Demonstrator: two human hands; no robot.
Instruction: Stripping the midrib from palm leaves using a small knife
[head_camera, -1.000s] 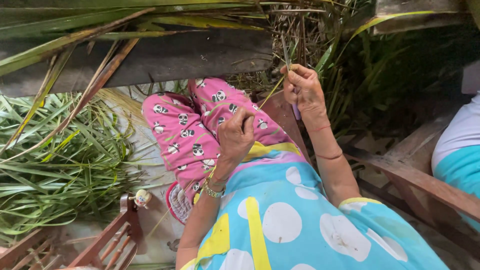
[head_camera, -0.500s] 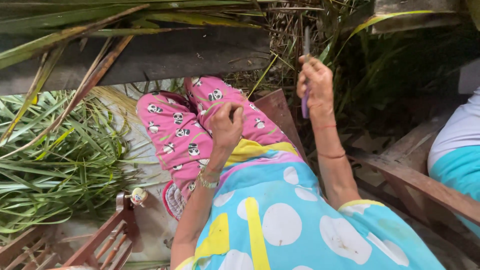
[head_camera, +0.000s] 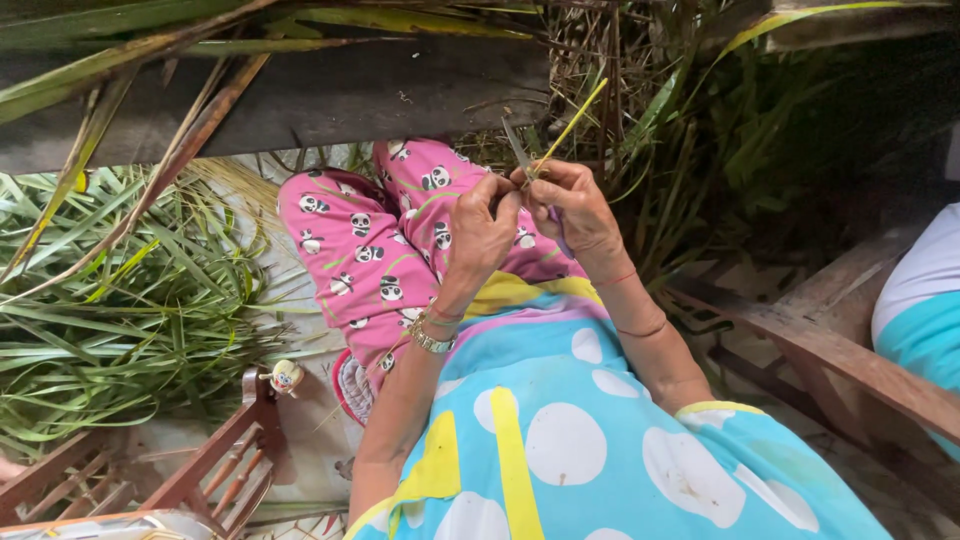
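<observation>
My left hand (head_camera: 482, 228), with a metal bracelet at the wrist, and my right hand (head_camera: 575, 208) meet above my knees in pink panda-print trousers (head_camera: 365, 255). A thin yellow-green leaf strip (head_camera: 577, 118) rises up and to the right from between the fingers of my left hand, which pinch its lower end. My right hand is closed on a small knife; its grey blade (head_camera: 516, 150) points up and to the left, right beside the strip. The handle is hidden inside the hand.
A heap of long green leaves (head_camera: 120, 310) lies on the left. A dark wooden plank (head_camera: 320, 100) crosses the top. A wooden rail (head_camera: 225, 455) with a small doll figure (head_camera: 285, 377) stands lower left. Another person's sleeve (head_camera: 925, 310) and a wooden board (head_camera: 830, 350) are on the right.
My right hand came down and left from its raised position with the knife and joined the left hand. My left hand lifted off my thigh and now pinches the leaf strip.
</observation>
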